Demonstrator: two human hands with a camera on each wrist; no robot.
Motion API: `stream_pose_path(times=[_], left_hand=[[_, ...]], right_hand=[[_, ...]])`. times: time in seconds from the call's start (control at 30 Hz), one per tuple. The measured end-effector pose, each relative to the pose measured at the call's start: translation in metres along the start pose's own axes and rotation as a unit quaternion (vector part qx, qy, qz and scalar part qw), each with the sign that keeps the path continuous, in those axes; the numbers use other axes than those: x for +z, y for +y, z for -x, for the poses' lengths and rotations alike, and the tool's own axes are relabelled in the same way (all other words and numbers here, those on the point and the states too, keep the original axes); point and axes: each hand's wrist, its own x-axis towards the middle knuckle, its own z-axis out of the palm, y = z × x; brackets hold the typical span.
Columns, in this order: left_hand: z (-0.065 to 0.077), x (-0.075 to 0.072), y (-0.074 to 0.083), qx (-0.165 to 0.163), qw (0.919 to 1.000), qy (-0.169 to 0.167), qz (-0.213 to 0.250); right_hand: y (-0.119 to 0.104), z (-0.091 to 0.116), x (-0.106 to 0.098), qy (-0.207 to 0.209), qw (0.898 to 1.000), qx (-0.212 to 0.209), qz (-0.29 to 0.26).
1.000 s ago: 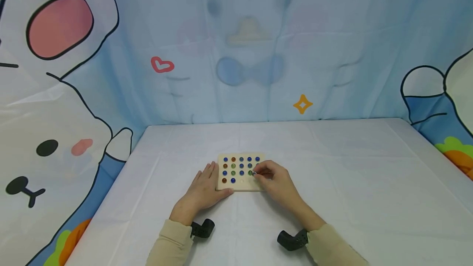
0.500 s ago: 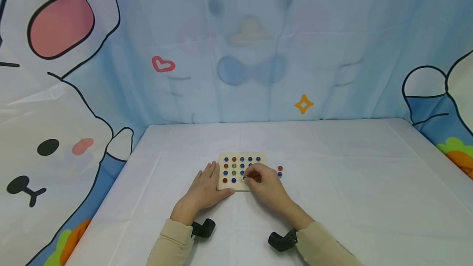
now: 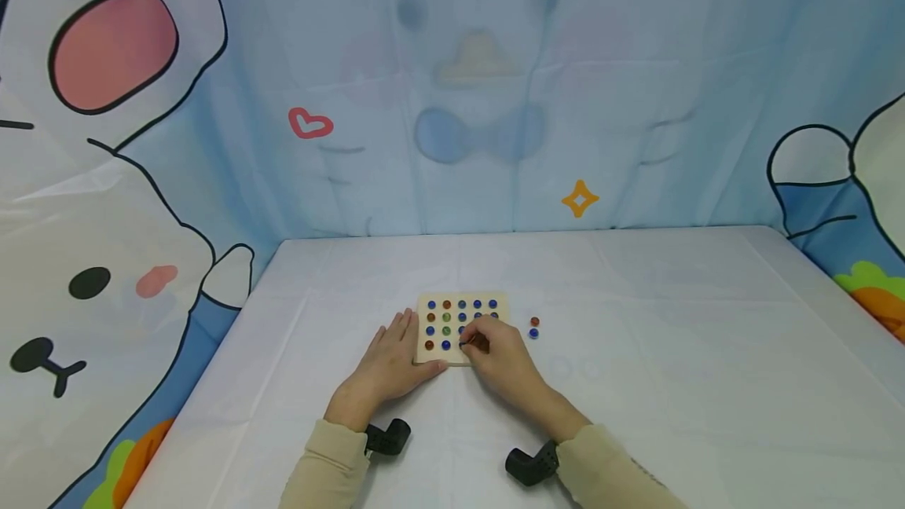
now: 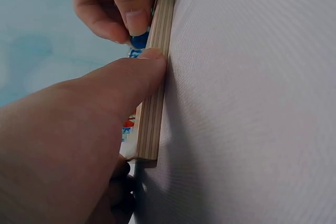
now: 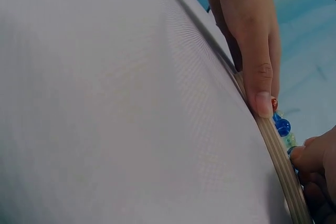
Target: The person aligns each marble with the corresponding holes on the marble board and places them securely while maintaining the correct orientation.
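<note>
A pale wooden board with rows of coloured glass marbles in its holes lies on the white table. My left hand rests against its left side with fingers straight; the thumb presses on the front edge. My right hand pinches a blue marble between thumb and fingertips, at the front row just right of another blue marble. That hand covers the board's right front part. The right wrist view shows the left fingers beside a reddish marble.
Two loose marbles, a reddish one and a blue one, lie on the table right of the board. The white tablecloth reaches back to a blue printed curtain. Each wrist carries a black camera mount.
My right hand has moved left and toward the front row with the pinched marble, bringing the two loose marbles into sight. My left hand has stayed on the board.
</note>
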Motion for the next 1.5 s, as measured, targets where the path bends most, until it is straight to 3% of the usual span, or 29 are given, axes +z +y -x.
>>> stream_pose_path(times=[0.73,1.07,1.33,1.5], left_hand=[[0.0,0.001,0.001,-0.004,1.0,-0.002,0.007],[0.0,0.002,0.002,-0.006,1.0,0.0,0.003],[0.0,0.002,0.002,-0.011,0.9999,0.0,0.001],[0.0,0.002,0.001,-0.011,0.9999,0.001,0.004]], right_hand=[[0.0,0.005,-0.011,-0.027,0.998,0.052,-0.027],[0.0,0.007,-0.028,-0.01,0.998,0.056,-0.034],[0.012,0.006,-0.046,0.025,0.999,0.022,-0.007],[0.019,0.007,-0.054,0.034,0.999,0.026,0.005]])
